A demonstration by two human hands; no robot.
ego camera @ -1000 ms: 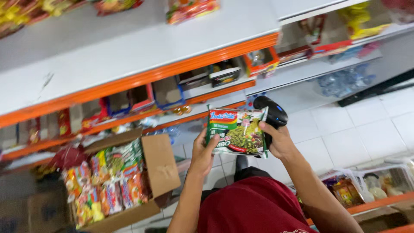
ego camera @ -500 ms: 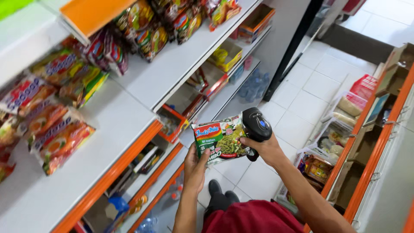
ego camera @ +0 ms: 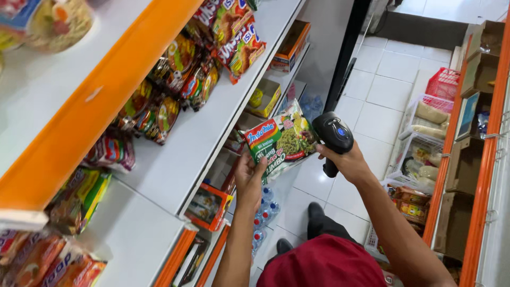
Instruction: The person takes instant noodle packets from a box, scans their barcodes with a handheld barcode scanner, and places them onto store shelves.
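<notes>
My left hand (ego camera: 250,172) holds a green and white instant noodle packet (ego camera: 280,140) by its lower left corner, in front of the white shelves. My right hand (ego camera: 344,159) grips a black handheld barcode scanner (ego camera: 333,135) whose head touches the packet's right edge. Both arms reach up from my red top toward the middle shelf.
White shelves with orange edges (ego camera: 95,106) on the left carry several noodle packets (ego camera: 180,69) and small boxes (ego camera: 291,45). Water bottles (ego camera: 264,212) stand on the tiled floor. White wire baskets (ego camera: 419,154) and a red basket (ego camera: 442,84) line the right rack (ego camera: 481,175).
The view has swung from the lower shelves and a cardboard box up along the shelf unit. Both hands stay on the packet and scanner, now higher and beside the middle shelf.
</notes>
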